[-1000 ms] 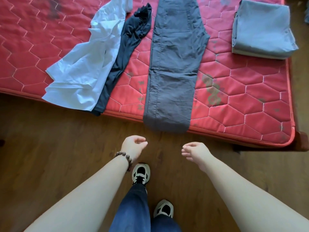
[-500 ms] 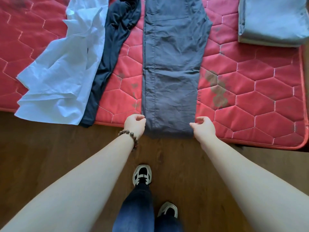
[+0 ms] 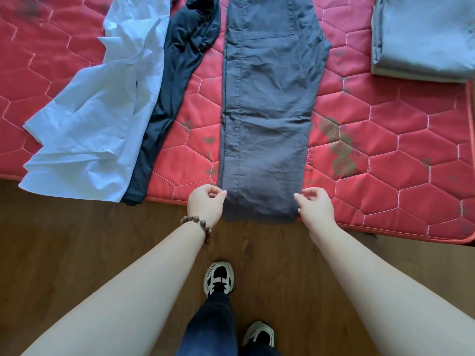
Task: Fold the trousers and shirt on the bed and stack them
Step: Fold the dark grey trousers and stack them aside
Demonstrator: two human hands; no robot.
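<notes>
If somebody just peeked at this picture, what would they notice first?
Probably the long grey trousers lying flat down the middle of the red quilted bed, with the left hand and right hand pinching the two corners of the hem at the near edge. Next, the crumpled white shirt at the left.

The dark grey trousers (image 3: 267,111) are lying flat and lengthwise on the red quilted bed (image 3: 385,163), legs doubled together, their hems hanging just over the near edge. The white shirt (image 3: 102,119) is lying crumpled to their left, overlapping a rumpled black garment (image 3: 177,80) between them.
</notes>
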